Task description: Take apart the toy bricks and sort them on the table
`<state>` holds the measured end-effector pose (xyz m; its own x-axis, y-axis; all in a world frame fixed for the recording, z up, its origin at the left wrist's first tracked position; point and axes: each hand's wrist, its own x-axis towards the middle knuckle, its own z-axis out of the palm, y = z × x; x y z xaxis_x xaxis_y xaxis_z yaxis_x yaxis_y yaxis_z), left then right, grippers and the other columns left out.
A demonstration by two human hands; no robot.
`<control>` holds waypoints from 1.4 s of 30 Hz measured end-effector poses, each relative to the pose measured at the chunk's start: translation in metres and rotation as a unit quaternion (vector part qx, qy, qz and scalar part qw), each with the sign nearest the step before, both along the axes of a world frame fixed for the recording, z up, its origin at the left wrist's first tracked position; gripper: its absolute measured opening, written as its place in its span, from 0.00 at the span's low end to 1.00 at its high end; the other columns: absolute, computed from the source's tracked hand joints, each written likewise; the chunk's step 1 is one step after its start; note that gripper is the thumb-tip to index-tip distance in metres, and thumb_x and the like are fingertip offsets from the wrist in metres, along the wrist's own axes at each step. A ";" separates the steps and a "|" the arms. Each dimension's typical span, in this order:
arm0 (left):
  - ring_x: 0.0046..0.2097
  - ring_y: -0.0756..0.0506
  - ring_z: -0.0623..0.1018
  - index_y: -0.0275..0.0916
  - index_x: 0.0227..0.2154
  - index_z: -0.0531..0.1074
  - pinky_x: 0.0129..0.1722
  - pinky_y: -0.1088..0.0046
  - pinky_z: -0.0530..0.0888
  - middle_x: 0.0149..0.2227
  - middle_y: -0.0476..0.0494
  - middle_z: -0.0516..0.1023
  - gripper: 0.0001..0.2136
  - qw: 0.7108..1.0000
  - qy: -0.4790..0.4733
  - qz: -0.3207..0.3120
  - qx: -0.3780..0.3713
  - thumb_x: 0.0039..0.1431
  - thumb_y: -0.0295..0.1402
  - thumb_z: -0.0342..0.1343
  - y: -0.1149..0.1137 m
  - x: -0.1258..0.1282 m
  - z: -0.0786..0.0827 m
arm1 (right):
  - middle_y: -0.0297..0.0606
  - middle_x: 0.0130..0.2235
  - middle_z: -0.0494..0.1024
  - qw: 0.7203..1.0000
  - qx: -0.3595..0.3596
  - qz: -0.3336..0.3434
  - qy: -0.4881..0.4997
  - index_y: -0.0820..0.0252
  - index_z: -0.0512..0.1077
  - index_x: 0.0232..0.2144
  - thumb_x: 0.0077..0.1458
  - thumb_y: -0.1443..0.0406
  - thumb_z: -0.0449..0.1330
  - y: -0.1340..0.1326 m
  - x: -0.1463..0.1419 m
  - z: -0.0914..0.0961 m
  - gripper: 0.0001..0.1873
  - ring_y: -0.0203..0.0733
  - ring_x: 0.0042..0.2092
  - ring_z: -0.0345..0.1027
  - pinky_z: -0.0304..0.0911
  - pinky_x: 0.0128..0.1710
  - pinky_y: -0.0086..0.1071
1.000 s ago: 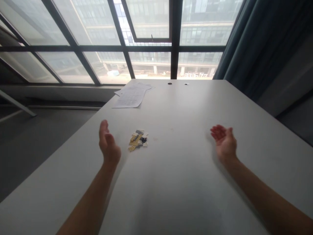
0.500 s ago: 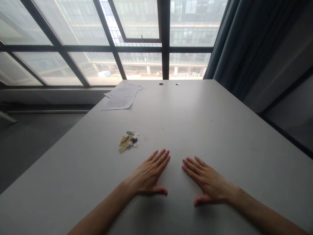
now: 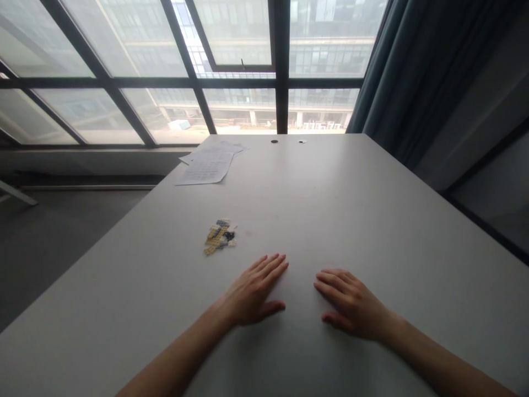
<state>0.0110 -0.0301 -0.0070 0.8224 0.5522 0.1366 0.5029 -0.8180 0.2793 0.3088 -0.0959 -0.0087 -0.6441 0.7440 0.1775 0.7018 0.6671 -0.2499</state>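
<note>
My left hand (image 3: 253, 292) lies flat, palm down, on the white table (image 3: 372, 209), fingers stretched forward and empty. My right hand (image 3: 351, 303) rests palm down beside it, a short gap between them, its fingers slightly curled and holding nothing. A small heap of yellow, white and dark toy bricks (image 3: 220, 237) lies on the table ahead and to the left of my left hand, apart from it.
Printed paper sheets (image 3: 209, 162) lie at the far left corner of the table. Two small round holes (image 3: 274, 141) sit near the far edge. Large windows rise behind the table, a dark curtain (image 3: 413, 77) hangs at the right, and grey floor lies to the left.
A second ago both hands were raised and wide apart, palms turned inward. They came down together onto the table. Since half a second ago my right fingers have curled slightly.
</note>
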 end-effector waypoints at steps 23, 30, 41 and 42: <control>0.65 0.35 0.58 0.39 0.61 0.60 0.62 0.50 0.56 0.63 0.33 0.60 0.30 0.962 0.003 0.267 0.061 0.60 0.50 0.49 0.121 -0.080 -0.019 | 0.61 0.66 0.48 0.999 -0.033 -0.043 0.009 0.78 0.47 0.64 0.54 0.38 0.46 0.146 -0.175 -0.006 0.54 0.59 0.68 0.39 0.38 0.65 0.50; 0.65 0.37 0.58 0.38 0.59 0.62 0.63 0.51 0.57 0.64 0.35 0.60 0.24 0.982 -0.014 0.185 0.037 0.64 0.44 0.45 0.131 -0.002 -0.018 | 0.58 0.66 0.51 0.994 -0.015 -0.112 0.001 0.75 0.47 0.65 0.55 0.39 0.47 0.156 -0.126 -0.014 0.51 0.58 0.67 0.41 0.38 0.65 0.50; 0.64 0.39 0.62 0.38 0.57 0.64 0.63 0.56 0.58 0.62 0.36 0.64 0.21 0.992 -0.063 0.102 0.029 0.64 0.40 0.48 0.137 0.088 -0.015 | 0.53 0.65 0.56 0.982 -0.001 -0.186 -0.024 0.71 0.51 0.64 0.58 0.44 0.48 0.154 -0.033 -0.013 0.44 0.55 0.66 0.45 0.42 0.64 0.50; 0.64 0.39 0.61 0.38 0.57 0.64 0.63 0.56 0.58 0.61 0.36 0.64 0.21 0.992 -0.068 0.106 0.032 0.64 0.39 0.48 0.135 0.086 -0.013 | 0.53 0.65 0.56 0.983 0.001 -0.185 -0.021 0.70 0.51 0.64 0.58 0.45 0.49 0.153 -0.031 -0.013 0.43 0.55 0.66 0.46 0.42 0.64 0.50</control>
